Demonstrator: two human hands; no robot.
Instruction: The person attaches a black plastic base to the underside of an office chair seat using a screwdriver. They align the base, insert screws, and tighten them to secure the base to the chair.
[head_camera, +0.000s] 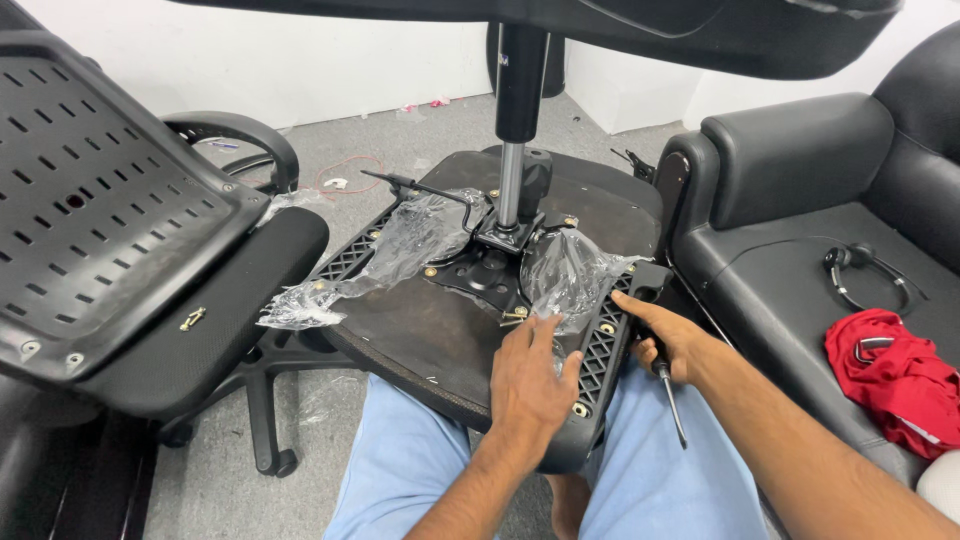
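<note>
Our left hand (530, 385) rests open-fingered on the upturned chair seat (440, 335); our right hand (672, 340) grips a screwdriver (668, 390).

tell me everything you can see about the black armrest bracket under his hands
The armrest bracket is a black, plastic-looking bar with a grid of open slots, lying along the right edge of the upturned seat base on the person's lap. Brass-coloured bolts sit at its near end and beside its upper part. The left hand rests flat across its lower half; the right hand, which holds a screwdriver, touches its outer edge with the forefinger. Crumpled clear plastic wrap lies against its inner side.
</note>
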